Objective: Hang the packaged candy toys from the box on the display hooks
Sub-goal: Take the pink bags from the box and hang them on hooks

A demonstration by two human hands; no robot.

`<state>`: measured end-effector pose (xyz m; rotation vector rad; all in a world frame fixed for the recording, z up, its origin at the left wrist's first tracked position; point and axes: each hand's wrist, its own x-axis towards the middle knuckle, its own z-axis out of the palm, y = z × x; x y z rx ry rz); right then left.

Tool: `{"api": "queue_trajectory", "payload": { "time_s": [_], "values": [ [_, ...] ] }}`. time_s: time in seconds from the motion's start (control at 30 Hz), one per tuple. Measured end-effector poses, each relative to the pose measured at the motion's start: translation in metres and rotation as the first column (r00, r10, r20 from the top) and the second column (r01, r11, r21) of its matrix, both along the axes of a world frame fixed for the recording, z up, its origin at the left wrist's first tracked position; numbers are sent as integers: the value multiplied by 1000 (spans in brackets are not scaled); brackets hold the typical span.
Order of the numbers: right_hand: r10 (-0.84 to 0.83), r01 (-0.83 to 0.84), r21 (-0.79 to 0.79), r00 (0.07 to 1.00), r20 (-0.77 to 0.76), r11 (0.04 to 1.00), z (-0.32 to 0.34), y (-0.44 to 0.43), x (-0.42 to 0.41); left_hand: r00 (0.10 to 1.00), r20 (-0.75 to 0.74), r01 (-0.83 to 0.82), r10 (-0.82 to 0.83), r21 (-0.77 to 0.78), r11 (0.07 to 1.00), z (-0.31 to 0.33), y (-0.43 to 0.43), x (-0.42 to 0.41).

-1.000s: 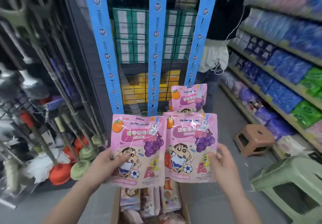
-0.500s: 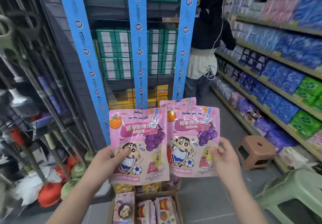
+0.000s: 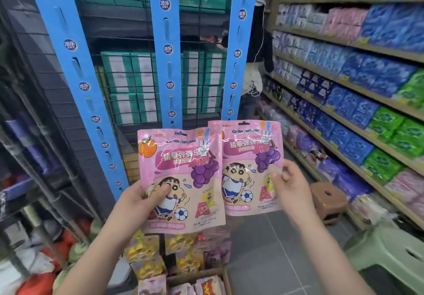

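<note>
shelves (image 3: 344, 49) of stacked goods run along the right edge of the aisle. three blue strips (image 3: 168, 65) hang upright on a wire rack (image 3: 124, 31) ahead, slots showing above the packs. grey floor (image 3: 263, 249) lies open between rack and shelves, with a green stool (image 3: 390, 255) at the lower right and a brown stool (image 3: 328, 199) at the shelf foot. the box (image 3: 202, 272) sits at the bottom edge, packs inside. the left hand (image 3: 137, 200) grips the left pack (image 3: 181, 180) by its lower left side, thumb on the front. the right hand (image 3: 291, 187) pinches the right pack (image 3: 250, 168) at its right edge. both packs are held upright before the strips' lower ends, inner edges overlapping.
</note>
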<state>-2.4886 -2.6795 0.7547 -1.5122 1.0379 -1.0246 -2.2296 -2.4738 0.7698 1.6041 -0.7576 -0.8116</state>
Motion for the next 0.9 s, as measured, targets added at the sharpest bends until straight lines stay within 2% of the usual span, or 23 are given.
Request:
{"api": "queue_trajectory", "payload": {
  "time_s": [0.2,0.37,0.6,0.9],
  "values": [
    [73,-73,6,997,26,997,4,-33,14,997,-4,-75,75,-16,997,8,-10,-12],
    [166,-167,34,986,20,985,-1,-59,24,989,-62,-138,135,-51,989,13,-18,-29],
    [278,-279,95,960,16,956,-19,-81,23,969,-27,-248,247,-39,968,10,-29,-60],
    [295,-294,168,955,15,941,-43,-79,16,962,-53,-266,266,7,964,5,-28,-69]
  ]
}}
